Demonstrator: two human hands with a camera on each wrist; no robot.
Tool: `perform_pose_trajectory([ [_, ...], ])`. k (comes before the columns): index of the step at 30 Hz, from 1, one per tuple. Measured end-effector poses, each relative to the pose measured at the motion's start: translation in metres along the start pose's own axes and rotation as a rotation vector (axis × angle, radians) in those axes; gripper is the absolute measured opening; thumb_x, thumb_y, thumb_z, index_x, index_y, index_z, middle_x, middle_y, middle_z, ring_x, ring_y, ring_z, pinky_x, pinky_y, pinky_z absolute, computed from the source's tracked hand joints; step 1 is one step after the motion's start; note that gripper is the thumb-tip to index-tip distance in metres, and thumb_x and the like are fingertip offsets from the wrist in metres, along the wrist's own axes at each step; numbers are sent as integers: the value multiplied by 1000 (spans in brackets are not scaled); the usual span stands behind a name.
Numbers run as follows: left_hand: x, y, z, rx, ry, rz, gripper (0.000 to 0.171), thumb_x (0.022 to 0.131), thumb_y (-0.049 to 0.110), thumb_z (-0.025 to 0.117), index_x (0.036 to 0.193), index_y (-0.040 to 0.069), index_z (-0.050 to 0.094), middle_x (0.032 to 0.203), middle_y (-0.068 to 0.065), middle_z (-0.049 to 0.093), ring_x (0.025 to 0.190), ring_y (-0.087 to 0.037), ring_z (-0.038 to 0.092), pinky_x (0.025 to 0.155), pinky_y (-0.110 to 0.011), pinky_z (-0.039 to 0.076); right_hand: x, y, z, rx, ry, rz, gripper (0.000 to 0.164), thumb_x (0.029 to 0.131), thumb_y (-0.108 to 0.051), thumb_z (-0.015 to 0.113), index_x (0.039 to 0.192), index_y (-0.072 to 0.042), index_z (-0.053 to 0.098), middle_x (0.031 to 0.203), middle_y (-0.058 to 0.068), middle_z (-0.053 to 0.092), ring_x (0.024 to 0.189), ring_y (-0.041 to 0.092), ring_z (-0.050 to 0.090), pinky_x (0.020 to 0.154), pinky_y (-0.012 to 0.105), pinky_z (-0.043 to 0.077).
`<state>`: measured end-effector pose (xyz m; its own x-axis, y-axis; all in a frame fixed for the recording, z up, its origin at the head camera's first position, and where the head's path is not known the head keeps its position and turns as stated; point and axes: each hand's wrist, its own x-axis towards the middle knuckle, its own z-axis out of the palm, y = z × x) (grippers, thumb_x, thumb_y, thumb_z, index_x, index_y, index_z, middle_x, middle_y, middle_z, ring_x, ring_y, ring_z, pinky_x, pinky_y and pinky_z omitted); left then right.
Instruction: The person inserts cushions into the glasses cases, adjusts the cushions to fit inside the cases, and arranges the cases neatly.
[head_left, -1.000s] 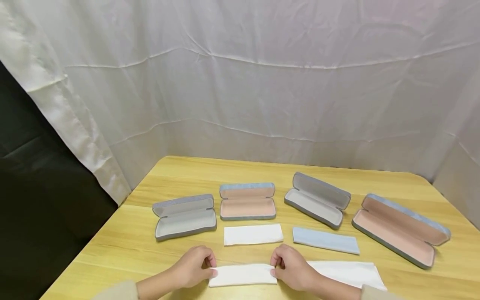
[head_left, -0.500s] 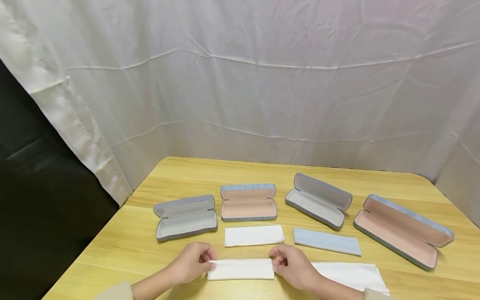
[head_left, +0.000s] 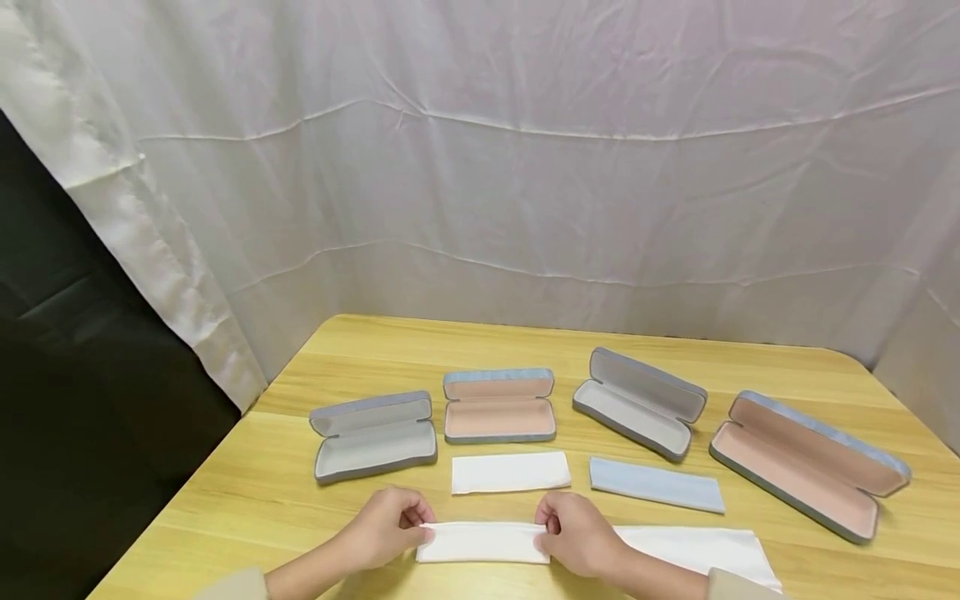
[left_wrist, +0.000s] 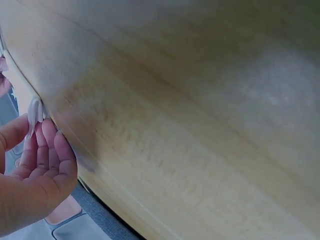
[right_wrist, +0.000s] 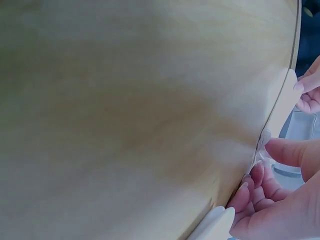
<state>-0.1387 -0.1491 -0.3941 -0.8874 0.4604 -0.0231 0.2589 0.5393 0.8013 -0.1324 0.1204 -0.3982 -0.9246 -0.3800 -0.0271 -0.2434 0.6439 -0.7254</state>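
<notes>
A white folded cloth (head_left: 483,543) lies lengthwise between my two hands near the front of the table. My left hand (head_left: 386,529) pinches its left end between thumb and fingers. In the left wrist view, the layered fold of the cloth (left_wrist: 36,111) shows between the thumb and fingertips. At the other end, my right hand (head_left: 577,533) pinches the right edge, thumb on top. Just beyond lies a second white folded cloth (head_left: 512,472), with a light blue folded cloth (head_left: 656,484) to its right. A third white cloth (head_left: 701,550) is partly hidden behind my right forearm.
Open glasses cases stand in a row farther back: a grey-lined one (head_left: 375,446), a pink-lined one (head_left: 498,417), another grey-lined one (head_left: 637,408) and a larger-looking pink-lined one (head_left: 802,475) at right. A pale curtain (head_left: 525,192) hangs behind the wooden table (head_left: 247,500).
The cloth between my hands has shifted slightly away from me since the first frame. My right fingers stood at its right edge half a second ago; now the thumb lies over that end.
</notes>
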Motion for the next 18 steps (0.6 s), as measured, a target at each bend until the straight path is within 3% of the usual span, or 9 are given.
perform_pose_trajectory([
  [8, -1, 0, -2, -13, 10, -19, 6, 81, 3, 67, 79, 0, 62, 71, -1, 55, 63, -2, 45, 56, -17, 40, 4, -1, -1, 15, 7, -20, 17, 78, 1, 66, 73, -6, 52, 64, -2, 46, 57, 4, 39, 52, 20, 33],
  [18, 5, 0, -12, -70, 100, -54, 11, 84, 7, 64, 87, -3, 60, 74, -3, 57, 65, -5, 49, 57, -18, 43, 17, -10, -8, 278, 74, -19, 10, 83, 6, 58, 87, 3, 49, 60, -2, 40, 48, 5, 40, 47, 17, 36],
])
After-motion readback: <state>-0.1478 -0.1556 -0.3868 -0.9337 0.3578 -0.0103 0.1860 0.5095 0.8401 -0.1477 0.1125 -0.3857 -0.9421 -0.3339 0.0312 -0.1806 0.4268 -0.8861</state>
